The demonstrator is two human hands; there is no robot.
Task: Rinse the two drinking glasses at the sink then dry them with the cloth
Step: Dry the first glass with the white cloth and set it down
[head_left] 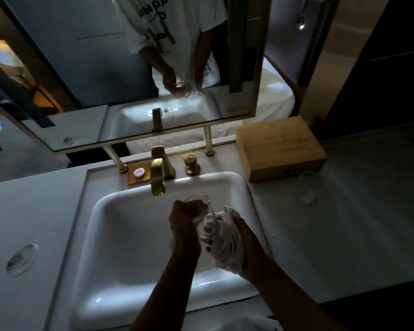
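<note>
Over the white sink (120,235) my left hand (185,225) grips a clear drinking glass (202,211), tilted with its rim toward the tap. My right hand (243,237) holds a bunched white cloth (225,240) pressed against the glass's lower part; the fingers are partly wrapped in the cloth. The second clear glass (306,187) stands upright on the counter to the right, in front of a wooden box. No water runs from the gold faucet (158,175).
A wooden box (280,146) sits at the back right of the counter. A gold knob (191,163) and a small soap dish (139,174) flank the faucet. A mirror (105,68) hangs behind. Two round clear coasters (22,260) lie on the left counter.
</note>
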